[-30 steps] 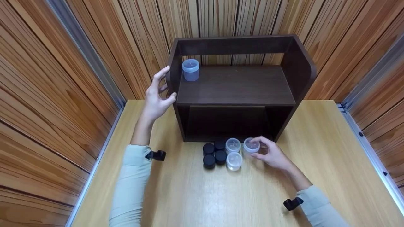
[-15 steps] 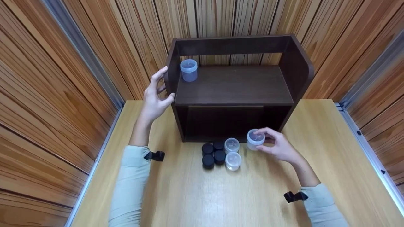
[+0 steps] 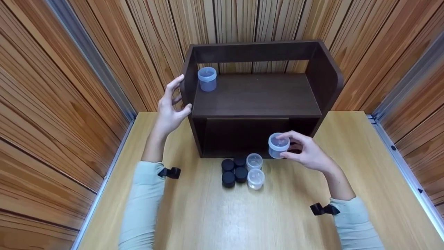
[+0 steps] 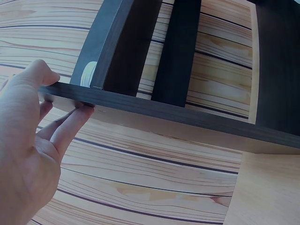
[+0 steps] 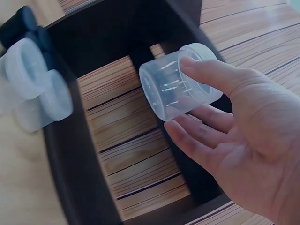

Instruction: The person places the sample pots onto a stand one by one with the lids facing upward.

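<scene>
A clear plastic jar with a frosted lid is held by my right hand, thumb on one side and fingers on the other. It is lifted in front of the lower opening of a dark brown two-tier shelf. In the right wrist view the jar looks see-through, with nothing visible inside. My left hand grips the left side panel of the shelf; in the left wrist view the thumb and fingers lie on opposite faces of this panel. A similar jar stands upright on the upper tier at the left.
Two more clear jars stand on the wooden table in front of the shelf. Beside them, to the left, is a close group of several black-lidded containers. Wood-patterned walls enclose the table at the back and sides.
My right hand has lifted the jar off the table and carried it up and forward, toward the shelf's lower opening. My left hand has stayed on the side panel.
</scene>
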The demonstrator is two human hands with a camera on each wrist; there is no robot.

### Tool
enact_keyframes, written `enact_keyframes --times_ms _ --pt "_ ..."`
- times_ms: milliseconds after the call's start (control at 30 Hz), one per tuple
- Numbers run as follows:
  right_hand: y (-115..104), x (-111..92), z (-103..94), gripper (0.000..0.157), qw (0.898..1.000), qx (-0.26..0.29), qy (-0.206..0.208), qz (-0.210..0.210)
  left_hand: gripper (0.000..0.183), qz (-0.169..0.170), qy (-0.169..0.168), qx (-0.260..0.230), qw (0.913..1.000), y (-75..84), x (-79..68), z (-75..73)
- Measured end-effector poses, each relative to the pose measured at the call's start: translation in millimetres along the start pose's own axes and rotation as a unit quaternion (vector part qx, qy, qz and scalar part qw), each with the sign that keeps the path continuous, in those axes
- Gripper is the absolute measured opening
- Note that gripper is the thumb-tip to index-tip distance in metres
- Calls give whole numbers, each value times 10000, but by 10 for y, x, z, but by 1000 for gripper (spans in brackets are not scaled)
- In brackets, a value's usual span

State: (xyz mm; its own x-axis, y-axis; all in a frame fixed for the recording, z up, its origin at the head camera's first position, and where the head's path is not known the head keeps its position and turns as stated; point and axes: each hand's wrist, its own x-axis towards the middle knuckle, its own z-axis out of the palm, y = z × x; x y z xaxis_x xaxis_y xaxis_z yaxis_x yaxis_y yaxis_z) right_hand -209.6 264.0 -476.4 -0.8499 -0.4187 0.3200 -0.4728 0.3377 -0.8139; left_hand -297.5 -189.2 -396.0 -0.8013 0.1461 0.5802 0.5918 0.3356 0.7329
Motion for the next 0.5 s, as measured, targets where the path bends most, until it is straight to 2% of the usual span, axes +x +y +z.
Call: enact_keyframes --times_ms 200,500 --pt "-212 133 -108 48 9994 133 -33 -319 81 55 18 46 10000 6 19 6" --pt "-472 297 -238 50 9990 189 -128 -375 81 -3 -55 -28 10000 13 9 -2"
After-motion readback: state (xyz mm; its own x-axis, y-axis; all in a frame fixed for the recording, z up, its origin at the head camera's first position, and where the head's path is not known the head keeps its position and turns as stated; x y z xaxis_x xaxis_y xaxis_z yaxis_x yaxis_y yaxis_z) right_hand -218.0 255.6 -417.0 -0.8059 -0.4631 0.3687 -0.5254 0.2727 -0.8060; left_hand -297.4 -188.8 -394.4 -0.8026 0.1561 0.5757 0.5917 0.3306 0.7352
